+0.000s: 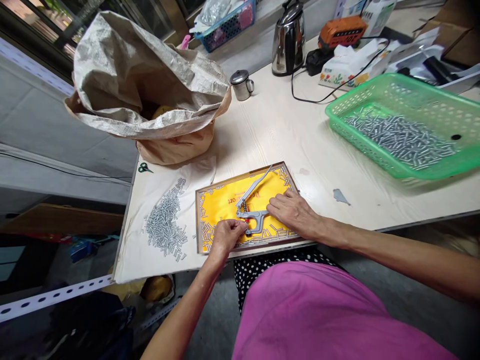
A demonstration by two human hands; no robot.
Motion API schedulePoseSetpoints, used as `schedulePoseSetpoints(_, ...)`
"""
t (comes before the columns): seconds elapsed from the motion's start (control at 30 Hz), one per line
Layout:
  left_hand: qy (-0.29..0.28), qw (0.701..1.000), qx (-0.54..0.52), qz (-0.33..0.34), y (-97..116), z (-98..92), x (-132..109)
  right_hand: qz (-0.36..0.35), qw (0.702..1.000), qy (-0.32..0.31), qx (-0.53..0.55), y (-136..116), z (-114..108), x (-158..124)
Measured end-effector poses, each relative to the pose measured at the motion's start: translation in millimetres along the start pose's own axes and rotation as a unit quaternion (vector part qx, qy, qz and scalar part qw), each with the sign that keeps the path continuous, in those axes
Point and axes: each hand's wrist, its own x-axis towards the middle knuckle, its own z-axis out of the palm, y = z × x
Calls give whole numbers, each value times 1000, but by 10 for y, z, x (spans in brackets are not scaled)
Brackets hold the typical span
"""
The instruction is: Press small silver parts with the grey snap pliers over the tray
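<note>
Here, a grey tool [252, 214] over a yellow-floored tray [198, 220]

The right hand [291, 212] grips the tool's right end; the left hand [225, 235] pinches shut at its near end, anything inside that pinch too small to make out

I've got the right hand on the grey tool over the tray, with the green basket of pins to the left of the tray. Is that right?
Not quite: the side is wrong. The head view shows the green basket of pins to the right of the tray. The right hand is on the grey tool over the tray, as you said.
</note>
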Motion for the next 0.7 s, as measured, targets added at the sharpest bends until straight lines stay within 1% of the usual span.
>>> schedulePoseSetpoints(0.13,-13,1000,24,10,7,-5,-6,6,1000,-5,10,-13,-17,10)
schedulePoseSetpoints(0.27,23,999,31,26,-33,11,-16,8,999,-31,-2,-19,-50,23)
schedulePoseSetpoints(0.33,29,999,35,23,-37,17,-28,10,999,-39,-6,-22,-64,32)
schedulePoseSetpoints(0.57,-57,997,-17,-55,78,-37,-57,3,999,-43,-13,-29,-50,60)
schedulePoseSetpoints(0.7,-81,995,1,-66,97,-69,-23,1,999,-52,-1,-7,-20,79)
